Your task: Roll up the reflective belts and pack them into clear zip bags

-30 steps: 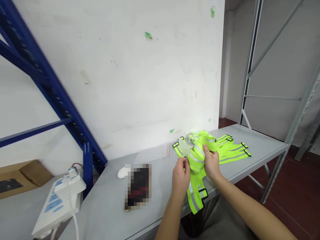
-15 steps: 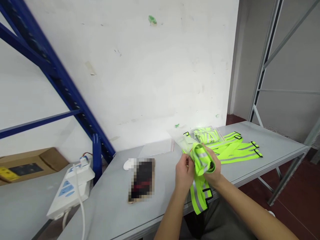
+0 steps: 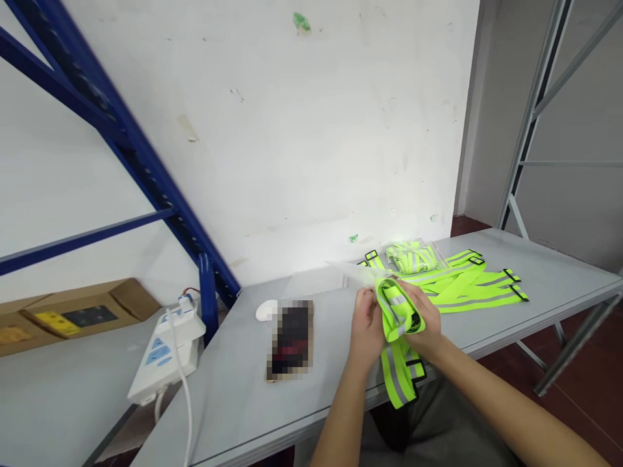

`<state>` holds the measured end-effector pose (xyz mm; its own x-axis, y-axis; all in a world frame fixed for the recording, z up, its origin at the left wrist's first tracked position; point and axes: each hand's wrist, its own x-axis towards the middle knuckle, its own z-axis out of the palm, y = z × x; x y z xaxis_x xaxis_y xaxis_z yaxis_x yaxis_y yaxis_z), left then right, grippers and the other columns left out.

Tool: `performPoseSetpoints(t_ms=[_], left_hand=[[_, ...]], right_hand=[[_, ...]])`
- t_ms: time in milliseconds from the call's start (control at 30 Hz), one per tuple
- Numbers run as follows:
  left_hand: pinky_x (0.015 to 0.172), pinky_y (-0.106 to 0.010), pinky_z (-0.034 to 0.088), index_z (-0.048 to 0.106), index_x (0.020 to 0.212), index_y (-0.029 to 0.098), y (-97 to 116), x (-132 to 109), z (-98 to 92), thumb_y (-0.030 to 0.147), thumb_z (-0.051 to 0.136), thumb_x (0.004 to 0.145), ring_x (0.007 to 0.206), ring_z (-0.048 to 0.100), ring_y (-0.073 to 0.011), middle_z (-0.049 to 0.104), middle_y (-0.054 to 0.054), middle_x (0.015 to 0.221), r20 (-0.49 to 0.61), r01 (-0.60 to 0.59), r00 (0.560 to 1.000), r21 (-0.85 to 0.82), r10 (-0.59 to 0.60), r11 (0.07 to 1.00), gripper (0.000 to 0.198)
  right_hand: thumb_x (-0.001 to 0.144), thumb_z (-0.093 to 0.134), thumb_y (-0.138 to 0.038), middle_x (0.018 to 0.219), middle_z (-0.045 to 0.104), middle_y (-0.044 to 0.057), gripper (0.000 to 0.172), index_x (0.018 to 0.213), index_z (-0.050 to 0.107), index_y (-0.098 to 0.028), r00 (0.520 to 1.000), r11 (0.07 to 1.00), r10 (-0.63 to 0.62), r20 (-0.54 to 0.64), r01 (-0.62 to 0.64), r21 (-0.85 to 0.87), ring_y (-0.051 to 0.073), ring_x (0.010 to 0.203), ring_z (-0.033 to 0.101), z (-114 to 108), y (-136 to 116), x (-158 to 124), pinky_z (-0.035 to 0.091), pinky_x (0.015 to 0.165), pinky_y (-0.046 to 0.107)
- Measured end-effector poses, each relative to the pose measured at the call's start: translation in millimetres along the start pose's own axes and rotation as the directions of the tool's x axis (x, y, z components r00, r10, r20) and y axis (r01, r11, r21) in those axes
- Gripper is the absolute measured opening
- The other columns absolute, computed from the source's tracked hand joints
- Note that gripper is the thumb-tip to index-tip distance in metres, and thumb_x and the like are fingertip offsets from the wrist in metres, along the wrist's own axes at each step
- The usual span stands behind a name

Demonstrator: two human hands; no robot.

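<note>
My right hand [image 3: 422, 321] grips a folded bundle of neon-yellow reflective strap [image 3: 396, 311] just above the grey table [image 3: 233, 389]. A loose end of the strap [image 3: 400, 379] hangs over the table's front edge. My left hand [image 3: 366, 324] is closed in a pinch on a clear plastic bag [image 3: 357, 274] at the bundle's left side. Behind my hands lie more neon-yellow straps [image 3: 467, 285] spread flat, and a bagged pack of straps [image 3: 413, 256].
A blurred dark flat object [image 3: 291, 338] and a white mouse [image 3: 265, 311] lie on the table to the left. A white power strip [image 3: 165, 350] with a cable sits on a lower surface by a blue rack post [image 3: 207, 295]. Cardboard box [image 3: 73, 314] far left; grey rack [image 3: 535, 130] right.
The view has shifted, so everything sits further right and higher. The strap in my right hand went from loose to a tighter folded bundle, with my left hand still pinching the bag beside it.
</note>
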<state>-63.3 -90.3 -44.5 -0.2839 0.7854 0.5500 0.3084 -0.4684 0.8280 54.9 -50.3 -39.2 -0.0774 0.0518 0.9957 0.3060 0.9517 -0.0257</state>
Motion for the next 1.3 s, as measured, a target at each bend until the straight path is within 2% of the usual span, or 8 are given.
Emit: performPoseSetpoints(t_ms=[100, 200, 267, 567, 867, 1167, 1233, 1300], left_hand=[[0.064, -0.022, 0.040, 0.043, 0.076, 0.014, -6.4, 2.4, 2.2, 0.034, 0.050, 0.089, 0.069, 0.044, -0.0101, 0.047, -0.003, 0.075, 0.039, 0.039, 0.999, -0.078, -0.036, 0.996, 0.025], [0.063, -0.021, 0.041, 0.044, 0.097, 0.015, -10.4, 3.1, 5.2, 0.035, 0.050, 0.089, 0.067, 0.047, -0.0092, 0.048, 0.000, 0.074, 0.027, 0.070, 0.997, -0.148, -0.067, 0.986, 0.023], [0.066, -0.023, 0.044, 0.042, 0.108, 0.016, -10.8, 2.1, 6.3, 0.038, 0.049, 0.089, 0.069, 0.052, -0.0105, 0.052, -0.001, 0.077, 0.019, 0.094, 0.996, -0.173, -0.092, 0.980, 0.030], [0.061, -0.024, 0.048, 0.043, 0.092, 0.016, -14.9, -1.4, 5.8, 0.055, 0.049, 0.089, 0.073, 0.054, -0.0122, 0.050, -0.002, 0.082, -0.093, 0.202, 0.970, -0.199, -0.224, 0.959, 0.039], [0.068, -0.021, 0.047, 0.035, 0.122, 0.022, -8.6, 3.4, 2.9, 0.062, 0.066, 0.075, 0.089, 0.061, -0.0141, 0.058, -0.008, 0.111, -0.057, 0.245, 0.944, -0.539, -0.325, 0.806, 0.069], [0.071, -0.024, 0.050, 0.032, 0.093, 0.019, -6.8, 8.0, -1.3, 0.045, 0.058, 0.087, 0.081, 0.063, -0.0131, 0.059, -0.001, 0.091, -0.171, 0.221, 0.893, -0.639, -0.416, 0.737, 0.038], [0.075, -0.027, 0.051, 0.032, 0.093, 0.018, -7.5, 9.8, -0.6, 0.039, 0.056, 0.087, 0.088, 0.064, -0.0155, 0.060, -0.003, 0.099, -0.193, 0.193, 0.895, -0.645, -0.403, 0.740, 0.033], [0.079, -0.029, 0.051, 0.032, 0.094, 0.017, -8.9, 11.5, 0.9, 0.037, 0.055, 0.087, 0.099, 0.063, -0.0179, 0.059, -0.006, 0.114, -0.211, 0.159, 0.906, -0.636, -0.368, 0.755, 0.031]], right_hand=[[0.070, 0.059, -0.024, 0.105, 0.063, 0.005, 0.038, 0.106, 0.063, -0.010, 0.899, 0.889, 0.438, -0.015, -0.430, 0.158, -0.002, 0.099, 0.061, 2.4, -2.3, 4.6, 0.053, 0.091, 0.006], [0.067, 0.061, -0.049, 0.105, 0.064, 0.009, 0.054, 0.095, 0.064, -0.004, 0.530, 0.498, 0.847, 0.039, -0.817, 0.290, -0.003, 0.082, 0.060, 6.6, -1.2, 11.5, 0.052, 0.078, 0.006], [0.067, 0.059, -0.057, 0.115, 0.060, 0.011, 0.064, 0.101, 0.061, -0.003, 0.433, 0.398, 0.900, 0.052, -0.865, 0.306, -0.003, 0.085, 0.060, 9.4, -0.4, 15.3, 0.052, 0.080, 0.005], [0.065, 0.063, -0.048, 0.085, 0.063, 0.006, 0.052, 0.087, 0.063, -0.001, 0.486, 0.398, 0.821, 0.301, -0.864, 0.310, -0.006, 0.074, 0.052, 22.3, 1.3, 26.9, 0.046, 0.073, 0.003], [0.070, 0.054, -0.059, 0.122, 0.057, 0.009, 0.069, 0.121, 0.059, -0.013, 0.361, 0.209, 0.828, 0.429, -0.909, 0.362, -0.001, 0.100, 0.063, 35.4, -16.6, 40.7, 0.051, 0.086, 0.002], [0.063, 0.061, -0.061, 0.121, 0.058, 0.007, 0.073, 0.116, 0.060, -0.011, 0.357, 0.230, 0.822, 0.443, -0.921, 0.315, -0.002, 0.099, 0.063, 21.8, -16.4, 36.9, 0.052, 0.086, 0.002], [0.065, 0.060, -0.061, 0.118, 0.060, 0.004, 0.068, 0.113, 0.062, -0.013, 0.399, 0.316, 0.827, 0.395, -0.912, 0.260, -0.003, 0.098, 0.062, 8.4, -11.2, 42.6, 0.052, 0.085, 0.002], [0.071, 0.052, -0.059, 0.113, 0.062, 0.003, 0.059, 0.105, 0.066, -0.013, 0.549, 0.572, 0.759, 0.349, -0.819, 0.046, -0.002, 0.096, 0.061, -8.7, -5.0, 51.3, 0.051, 0.084, 0.006]])
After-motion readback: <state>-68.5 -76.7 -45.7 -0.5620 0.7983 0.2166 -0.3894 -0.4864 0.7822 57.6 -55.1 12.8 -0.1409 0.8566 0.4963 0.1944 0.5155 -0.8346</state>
